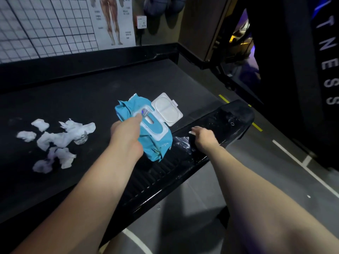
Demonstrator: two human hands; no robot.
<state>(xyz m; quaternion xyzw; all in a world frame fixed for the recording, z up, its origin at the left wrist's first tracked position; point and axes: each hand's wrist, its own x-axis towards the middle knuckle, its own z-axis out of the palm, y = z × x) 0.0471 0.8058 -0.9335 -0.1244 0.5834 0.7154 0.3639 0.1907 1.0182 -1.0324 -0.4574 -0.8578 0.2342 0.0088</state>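
Left hand [126, 132] grips the blue wipes pack [146, 132], its lid [167, 109] flipped open beyond the thumb; right hand [203, 137], fingers seemingly straight, rests on the wet black side rail [220, 121].

The camera rides on the person's head, at the near right side of the treadmill belt [73, 99], tilted forward and down. It sits close: left hand [126, 132], right hand [203, 136] and wipes pack [157, 143] fall mid-frame. The wide lens takes in the grid wall [45, 24] far left and floor [275, 162] right.
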